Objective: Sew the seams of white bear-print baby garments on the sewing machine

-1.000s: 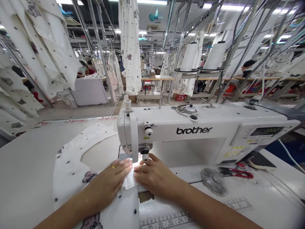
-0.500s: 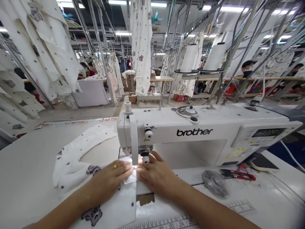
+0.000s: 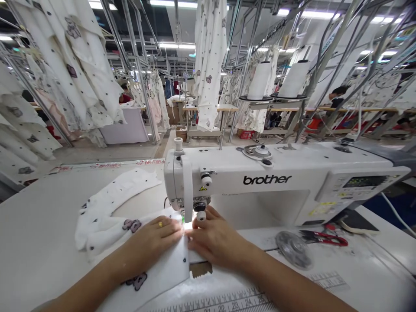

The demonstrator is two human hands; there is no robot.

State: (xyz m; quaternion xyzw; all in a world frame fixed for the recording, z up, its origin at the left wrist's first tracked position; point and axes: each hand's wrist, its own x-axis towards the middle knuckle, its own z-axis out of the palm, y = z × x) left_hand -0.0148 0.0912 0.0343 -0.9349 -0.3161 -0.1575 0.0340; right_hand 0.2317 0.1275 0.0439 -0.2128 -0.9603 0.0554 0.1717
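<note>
Fabric, white with bear print [image 3: 169, 264]: beneath left hand [image 3: 160, 236], edge at right fingertips, spread leftward over worktable [image 3: 35, 229] | left hand: laid flat, fingers together | right hand [image 3: 214, 240]: fingers bent, pinch undeterminable | both: by Brother sewing machine [image 3: 273, 167] head

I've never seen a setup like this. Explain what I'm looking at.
The view comes from a camera worn on a person's head, looking forward and down. No robot here, just two bare hands at a sewing machine. The left hand, wearing a ring, lies on printed white cloth. The right hand is at the cloth's edge; whether it pinches it is hard to tell. On the table to the right lie a clear disc and red-handled snips.
</note>
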